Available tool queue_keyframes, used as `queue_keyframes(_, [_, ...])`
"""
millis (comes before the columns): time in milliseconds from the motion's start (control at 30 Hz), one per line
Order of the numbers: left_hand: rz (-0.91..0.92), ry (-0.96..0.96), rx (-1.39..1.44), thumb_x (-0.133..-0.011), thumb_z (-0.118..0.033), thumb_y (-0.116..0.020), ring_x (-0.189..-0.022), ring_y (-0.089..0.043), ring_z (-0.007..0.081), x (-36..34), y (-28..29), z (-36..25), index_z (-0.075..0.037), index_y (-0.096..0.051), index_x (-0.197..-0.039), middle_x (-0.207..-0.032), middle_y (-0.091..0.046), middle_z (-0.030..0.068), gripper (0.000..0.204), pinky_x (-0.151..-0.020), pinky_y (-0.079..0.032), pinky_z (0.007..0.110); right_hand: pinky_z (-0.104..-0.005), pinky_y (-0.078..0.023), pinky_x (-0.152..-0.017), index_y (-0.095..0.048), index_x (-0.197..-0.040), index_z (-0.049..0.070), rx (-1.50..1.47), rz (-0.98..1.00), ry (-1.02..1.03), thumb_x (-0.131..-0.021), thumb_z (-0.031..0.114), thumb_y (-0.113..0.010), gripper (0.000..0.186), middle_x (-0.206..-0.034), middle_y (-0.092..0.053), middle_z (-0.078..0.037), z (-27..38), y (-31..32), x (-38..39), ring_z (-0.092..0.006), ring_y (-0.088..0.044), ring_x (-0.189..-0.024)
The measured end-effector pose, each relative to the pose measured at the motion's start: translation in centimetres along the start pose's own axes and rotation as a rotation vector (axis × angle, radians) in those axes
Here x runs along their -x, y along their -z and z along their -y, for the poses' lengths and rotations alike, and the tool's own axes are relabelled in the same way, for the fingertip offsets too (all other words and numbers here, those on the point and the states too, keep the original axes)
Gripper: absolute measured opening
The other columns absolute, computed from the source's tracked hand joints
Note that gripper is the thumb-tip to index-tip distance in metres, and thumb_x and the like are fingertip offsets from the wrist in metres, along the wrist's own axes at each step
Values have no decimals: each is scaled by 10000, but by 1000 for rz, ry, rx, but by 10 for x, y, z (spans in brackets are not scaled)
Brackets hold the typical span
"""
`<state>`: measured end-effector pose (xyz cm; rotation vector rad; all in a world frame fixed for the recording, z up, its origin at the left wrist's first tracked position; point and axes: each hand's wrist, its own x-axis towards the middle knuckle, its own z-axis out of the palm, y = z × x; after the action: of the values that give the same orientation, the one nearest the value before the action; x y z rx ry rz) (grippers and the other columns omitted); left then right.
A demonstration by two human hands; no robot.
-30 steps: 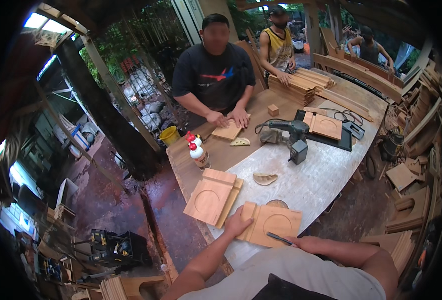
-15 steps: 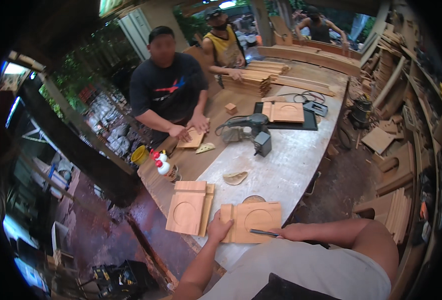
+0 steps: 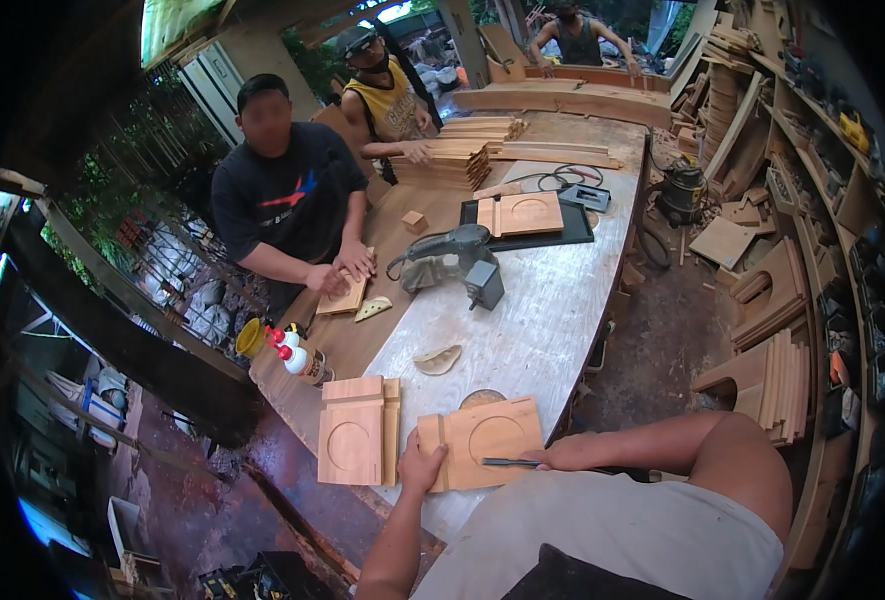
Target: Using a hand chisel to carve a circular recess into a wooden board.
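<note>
The left hand (image 3: 420, 462) lies on the near left edge of a wooden board (image 3: 482, 440) with a round recess cut into it, its fingers (image 3: 414, 447) curled over that edge and pressing the board down on the table (image 3: 552, 320). The right hand (image 3: 562, 458) is at the board's lower right corner; its fingers are closed together around a thin dark tool (image 3: 507, 462), whose tip points left across the lower edge of the board. Whether that tip touches the wood cannot be told.

Just left of the left fingers lies a second recessed board (image 3: 352, 440), with a narrow strip along its right side, apart from the first board. Just beyond the held board, a round wooden disc (image 3: 482, 398) peeks out from behind its far edge. A little further on lies a curved wood offcut (image 3: 436, 360). Beyond and to the left of the fingers stand two glue bottles with red caps (image 3: 297, 352) and a yellow cup (image 3: 251, 337) at the table's left edge.

Further still, another person's hands (image 3: 342, 272) rest on a small wooden piece (image 3: 344, 298), with a wedge-shaped offcut (image 3: 372, 309) beside it. A grey power sander (image 3: 452, 262) sits in the middle of the table. Beyond it, a recessed board on a black mat (image 3: 527, 215) lies well away from the fingers, and a stack of planks (image 3: 457, 158) stands at the far end, where a second person leans.
</note>
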<state>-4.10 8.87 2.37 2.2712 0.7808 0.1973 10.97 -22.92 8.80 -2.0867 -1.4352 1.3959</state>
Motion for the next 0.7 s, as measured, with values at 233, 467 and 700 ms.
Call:
queue_keyframes(233, [-5,-3,-38,-809,-410,-762,-1141,-668,349,1,0,-1,-135,-465,-1458,-1242,-693,171,765,-989,-501,447,-513,-461,-991,-238,-1609,273,3,-41,35,-1083,434,-377,568,-1292,-592,-312,-7,-8,-3,-461,-600,-1195])
queue_keyframes(467, [-4,-9,-20,-810,-399,-765,-1128,-673,357,1,4,-7,-139,-464,-1458,-1235,-696,176,760,-982,-507,453,-505,-466,-967,-234,-1612,272,8,-46,26,-1079,472,-358,583,-1276,-599,-296,-14,-15,-11,-451,-602,-1185])
queue_keyframes(700, [-13,-5,-23,-805,-435,-763,-1117,-677,359,0,-1,4,-153,-466,-1458,-1217,-703,181,771,-972,-510,457,-498,-459,-983,-258,-1603,302,42,-29,-22,-1071,527,-327,582,-1313,-600,-255,1,-6,-3,-428,-593,-1211])
